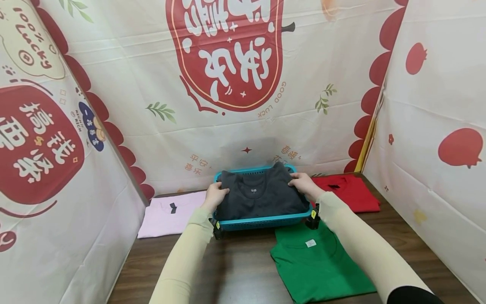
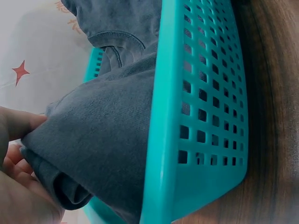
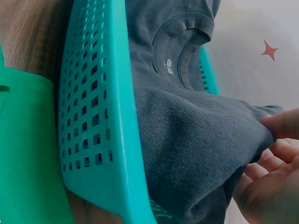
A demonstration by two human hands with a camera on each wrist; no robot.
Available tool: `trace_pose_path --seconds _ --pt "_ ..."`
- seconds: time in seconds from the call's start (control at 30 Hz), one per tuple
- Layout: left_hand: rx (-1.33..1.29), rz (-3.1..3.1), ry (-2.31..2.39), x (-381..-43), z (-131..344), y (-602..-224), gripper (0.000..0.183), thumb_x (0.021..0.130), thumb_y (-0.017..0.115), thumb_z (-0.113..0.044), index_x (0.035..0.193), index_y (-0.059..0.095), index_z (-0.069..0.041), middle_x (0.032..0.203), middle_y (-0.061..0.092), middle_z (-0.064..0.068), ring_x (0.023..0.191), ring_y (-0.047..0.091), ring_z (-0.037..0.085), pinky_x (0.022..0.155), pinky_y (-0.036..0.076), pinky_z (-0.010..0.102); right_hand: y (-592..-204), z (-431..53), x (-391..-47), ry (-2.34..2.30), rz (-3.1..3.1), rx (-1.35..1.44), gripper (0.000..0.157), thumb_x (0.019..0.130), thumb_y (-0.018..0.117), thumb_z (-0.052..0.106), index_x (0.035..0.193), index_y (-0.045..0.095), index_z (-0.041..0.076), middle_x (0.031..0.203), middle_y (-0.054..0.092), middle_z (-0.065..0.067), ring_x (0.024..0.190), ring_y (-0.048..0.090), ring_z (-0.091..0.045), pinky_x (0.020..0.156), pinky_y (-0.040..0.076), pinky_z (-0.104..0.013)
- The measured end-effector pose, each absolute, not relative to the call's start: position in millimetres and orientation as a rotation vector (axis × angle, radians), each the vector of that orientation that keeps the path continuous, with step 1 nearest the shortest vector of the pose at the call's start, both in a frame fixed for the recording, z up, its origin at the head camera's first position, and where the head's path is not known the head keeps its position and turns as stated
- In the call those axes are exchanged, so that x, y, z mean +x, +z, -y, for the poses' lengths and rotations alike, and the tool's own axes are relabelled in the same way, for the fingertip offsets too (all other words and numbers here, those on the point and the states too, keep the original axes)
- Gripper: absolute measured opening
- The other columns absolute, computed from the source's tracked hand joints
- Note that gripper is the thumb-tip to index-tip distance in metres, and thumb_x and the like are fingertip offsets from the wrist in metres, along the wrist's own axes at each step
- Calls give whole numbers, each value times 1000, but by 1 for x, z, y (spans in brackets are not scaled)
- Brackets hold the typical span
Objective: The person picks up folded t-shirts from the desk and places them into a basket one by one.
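A folded dark grey T-shirt (image 1: 258,196) lies in a turquoise plastic basket (image 1: 265,221) against the back cloth, its collar facing up. My left hand (image 1: 215,196) pinches the shirt's left edge between thumb and fingers; in the left wrist view the folded layers (image 2: 93,140) hang from that hand (image 2: 23,163). At the opposite edge my right hand (image 1: 305,185) pinches the cloth too, and the right wrist view has thumb and fingers (image 3: 275,158) around a raised fold. The basket's inside is mostly hidden beneath the shirt.
A folded pink shirt (image 1: 171,213) lies left of the basket. To the right is a folded red shirt (image 1: 351,192), and in front a folded green shirt (image 1: 319,261), partly under my right arm. Printed cloth walls (image 1: 243,135) enclose the brown wooden table (image 1: 228,270).
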State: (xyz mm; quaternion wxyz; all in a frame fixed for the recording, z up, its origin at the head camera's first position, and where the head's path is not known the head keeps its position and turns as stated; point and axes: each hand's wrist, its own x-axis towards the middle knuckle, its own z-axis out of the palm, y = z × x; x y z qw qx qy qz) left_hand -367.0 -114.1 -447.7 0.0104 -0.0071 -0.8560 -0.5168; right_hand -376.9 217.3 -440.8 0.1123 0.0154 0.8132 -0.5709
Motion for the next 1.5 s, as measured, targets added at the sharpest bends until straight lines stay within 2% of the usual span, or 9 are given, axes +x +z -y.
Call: trace_pose_path --seconds 0.07,0.23,0.37,0.57,0.67,0.83,1.03,1.17,1.5 --pt "-19 2675 -1613 -368 113 -449 31 96 59 -11 124 62 2 121 62 18 105 59 32 89 49 45 -442 -217 -377 -1674 -2389 44 54 96 48 4 148 34 -2 147 36 -26 99 53 -27 92 45 -42" --pt "-10 2704 -1607 -369 111 -453 34 96 59 -11 127 60 2 123 61 19 108 58 33 90 48 46 -444 -218 -376 -1677 -2382 35 55 95 48 4 148 34 -2 144 40 -27 62 44 -15 79 45 -35" --pt "-7 2732 -1598 -370 109 -457 38 97 58 -11 132 56 2 128 58 20 113 56 34 93 47 47 -447 -219 -376 -1657 -2381 37 55 96 48 4 149 32 -2 140 44 -27 54 33 -12 72 42 -32" --pt "-10 2755 -1586 -369 109 -463 40 97 57 -10 135 53 3 129 57 20 115 56 34 94 47 47 -450 -219 -374 -1604 -2386 19 56 97 47 5 149 29 -4 146 37 -27 67 45 -13 73 45 -30" --pt "-25 2759 -1586 -369 108 -464 41 97 56 -9 136 52 4 131 55 21 117 54 35 95 46 47 -451 -219 -374 -1609 -2373 20 56 97 47 4 149 28 -4 148 34 -27 64 40 -14 75 44 -32" --pt "-29 2770 -1590 -371 107 -466 45 97 56 -9 139 47 5 138 50 22 124 50 37 98 44 49 -454 -219 -375 -1605 -2358 17 57 98 46 5 150 26 -4 149 31 -27 82 47 -18 82 46 -36" --pt "-14 2796 -1565 -373 108 -472 42 97 56 -9 137 51 3 134 54 20 120 53 35 96 45 48 -458 -217 -377 -1593 -2356 25 58 96 47 2 150 27 -4 144 38 -27 56 33 -15 67 41 -32" --pt "-24 2799 -1583 -372 109 -472 45 97 56 -8 140 47 5 138 50 22 124 49 36 99 43 49 -458 -217 -376 -1586 -2349 20 58 96 46 2 150 25 -4 145 37 -27 49 30 -13 63 41 -30" --pt "-6 2823 -1595 -367 108 -469 49 97 54 -6 144 41 2 146 42 21 132 40 38 103 39 49 -458 -216 -376 -1554 -2340 13 61 95 46 2 151 23 -3 148 33 -26 69 43 -17 71 43 -32"
